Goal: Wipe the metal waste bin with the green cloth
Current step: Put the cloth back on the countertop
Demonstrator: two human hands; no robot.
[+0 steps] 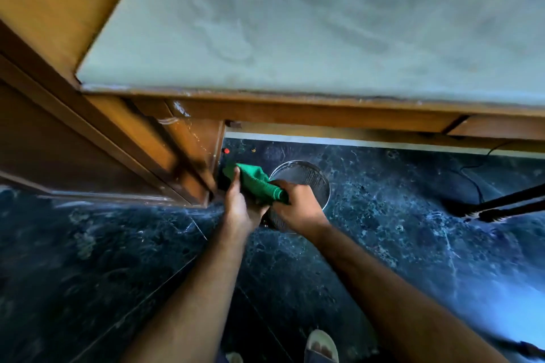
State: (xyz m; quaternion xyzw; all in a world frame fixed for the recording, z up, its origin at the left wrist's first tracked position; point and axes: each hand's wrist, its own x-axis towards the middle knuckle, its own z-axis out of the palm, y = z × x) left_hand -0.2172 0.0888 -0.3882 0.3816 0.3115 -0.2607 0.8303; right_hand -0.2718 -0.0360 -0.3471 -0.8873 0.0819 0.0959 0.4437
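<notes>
1. left hand (240,203) has its fingers closed on the near-left end of the green cloth (256,183), beside the wooden desk leg (191,156).
2. right hand (298,203) grips the cloth's other end, bunched at the rim.
3. metal waste bin (309,183) stands on the dark floor (413,230) under the desk; being light, it may tip or slide if pushed one-sidedly.

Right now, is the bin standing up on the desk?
No, the metal bin stands on the dark floor below the desk, with both hands holding the green cloth.
</notes>
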